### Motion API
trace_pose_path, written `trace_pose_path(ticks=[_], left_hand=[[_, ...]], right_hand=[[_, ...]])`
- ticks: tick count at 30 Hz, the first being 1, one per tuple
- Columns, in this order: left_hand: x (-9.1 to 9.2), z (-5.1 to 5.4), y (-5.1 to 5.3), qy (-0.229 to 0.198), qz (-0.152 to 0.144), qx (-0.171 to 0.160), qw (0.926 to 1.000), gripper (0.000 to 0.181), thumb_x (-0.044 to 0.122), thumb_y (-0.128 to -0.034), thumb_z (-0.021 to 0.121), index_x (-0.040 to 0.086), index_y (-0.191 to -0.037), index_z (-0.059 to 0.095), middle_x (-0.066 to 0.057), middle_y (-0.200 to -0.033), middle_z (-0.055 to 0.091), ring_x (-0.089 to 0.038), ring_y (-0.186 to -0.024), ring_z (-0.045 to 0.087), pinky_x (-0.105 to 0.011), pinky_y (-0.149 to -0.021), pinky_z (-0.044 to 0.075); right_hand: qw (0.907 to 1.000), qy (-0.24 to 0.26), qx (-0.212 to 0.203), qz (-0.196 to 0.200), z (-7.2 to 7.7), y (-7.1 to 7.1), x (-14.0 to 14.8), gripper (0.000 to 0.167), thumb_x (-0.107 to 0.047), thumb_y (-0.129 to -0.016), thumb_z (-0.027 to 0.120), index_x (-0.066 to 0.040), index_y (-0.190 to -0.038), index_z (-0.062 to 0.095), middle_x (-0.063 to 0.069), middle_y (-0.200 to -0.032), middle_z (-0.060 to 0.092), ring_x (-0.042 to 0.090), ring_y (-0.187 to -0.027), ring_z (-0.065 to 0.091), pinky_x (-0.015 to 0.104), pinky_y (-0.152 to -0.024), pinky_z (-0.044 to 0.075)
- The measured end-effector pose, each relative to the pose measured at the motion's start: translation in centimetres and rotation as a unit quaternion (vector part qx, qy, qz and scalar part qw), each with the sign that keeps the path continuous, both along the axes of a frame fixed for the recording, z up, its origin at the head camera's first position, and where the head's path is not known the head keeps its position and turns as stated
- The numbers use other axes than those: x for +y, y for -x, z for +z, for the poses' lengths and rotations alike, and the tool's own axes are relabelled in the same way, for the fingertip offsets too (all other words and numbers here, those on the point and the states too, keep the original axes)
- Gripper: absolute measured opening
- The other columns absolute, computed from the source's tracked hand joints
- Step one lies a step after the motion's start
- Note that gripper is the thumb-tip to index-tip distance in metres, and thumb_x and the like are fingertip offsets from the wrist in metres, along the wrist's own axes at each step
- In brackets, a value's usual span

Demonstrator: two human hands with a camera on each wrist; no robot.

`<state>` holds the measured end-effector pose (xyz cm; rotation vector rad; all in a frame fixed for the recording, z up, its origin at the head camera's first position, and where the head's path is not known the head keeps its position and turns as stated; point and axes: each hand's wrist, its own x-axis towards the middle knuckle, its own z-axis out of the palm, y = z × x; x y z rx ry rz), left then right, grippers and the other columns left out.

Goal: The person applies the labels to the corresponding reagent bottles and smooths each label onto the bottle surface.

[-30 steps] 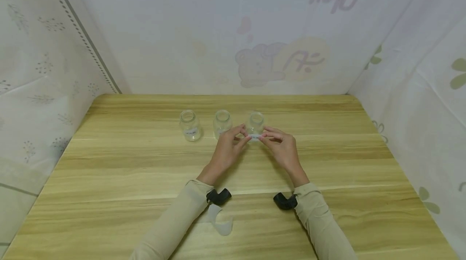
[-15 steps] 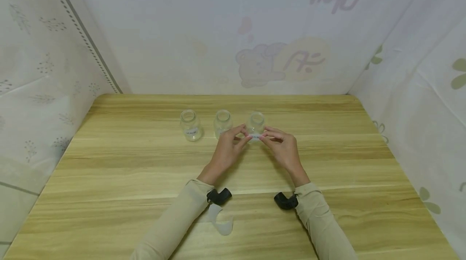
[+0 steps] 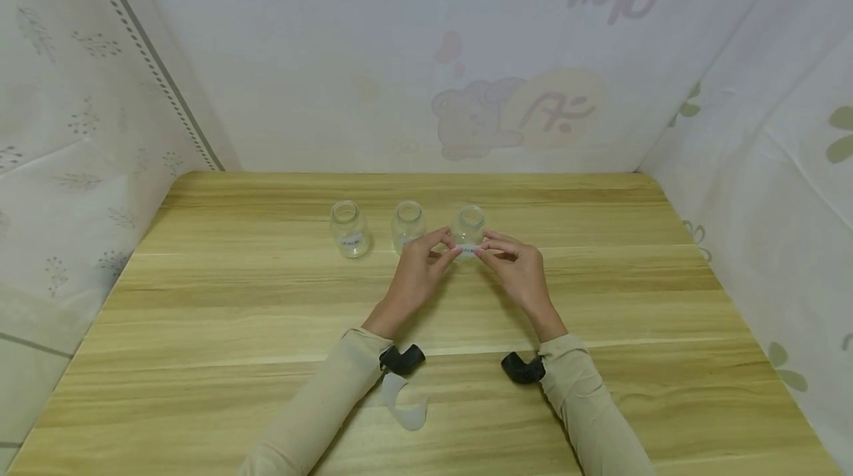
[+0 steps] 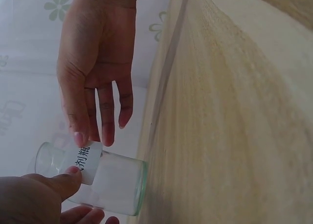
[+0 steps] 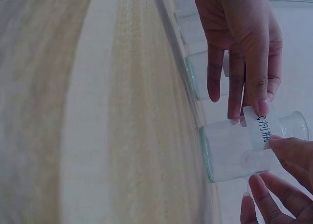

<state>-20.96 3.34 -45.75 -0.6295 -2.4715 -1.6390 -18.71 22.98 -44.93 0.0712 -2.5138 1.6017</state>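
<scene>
A small white label (image 3: 469, 249) with dark writing lies across the front of the rightmost glass jar (image 3: 471, 222). My left hand (image 3: 418, 264) pinches the label's left end, thumb on the front. At the other end, my right hand (image 3: 516, 271) does likewise. In the right wrist view the label (image 5: 257, 127) reads as printed characters, with a thumb at each end and the jar (image 5: 226, 150) upright on the table behind it. Whether the label sticks to the glass cannot be told. The other fingers stay beside the jar.
To the left stand two more open glass jars: a middle one (image 3: 406, 218), partly behind my left hand, and a left one (image 3: 349, 228) bearing a label. A curved strip of pale backing paper (image 3: 408, 415) lies by my left forearm on the wooden table (image 3: 200, 328).
</scene>
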Motion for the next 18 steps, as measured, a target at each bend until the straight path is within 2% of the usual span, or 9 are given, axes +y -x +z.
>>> trace_pose_path(ticks=[12,18], left_hand=[[0.09,-0.16,-0.13,-0.003,0.006,0.007,1.0000,0.012,0.012,-0.0992,0.071,0.006,-0.092,0.064,-0.027,-0.138,0.061,-0.039,-0.121,0.065,-0.039,-0.085,0.061],[0.19,-0.19,-0.08,0.003,0.010,0.010,0.9999,0.011,0.012,-0.0989,0.071,0.006,-0.092,0.064,-0.026,-0.138,0.061,-0.038,-0.123,0.064,-0.038,-0.084,0.061]], right_hand=[[0.9999,-0.009,0.002,-0.007,0.06,-0.03,-0.23,0.015,-0.016,-0.094,0.079,-0.002,-0.098,0.080,0.013,-0.132,0.069,0.033,-0.111,0.069,0.046,-0.091,0.058],[0.9999,-0.008,0.002,-0.007,0.18,-0.09,-0.22,0.015,-0.015,-0.093,0.080,-0.001,-0.099,0.080,0.014,-0.132,0.069,0.034,-0.106,0.071,0.046,-0.089,0.059]])
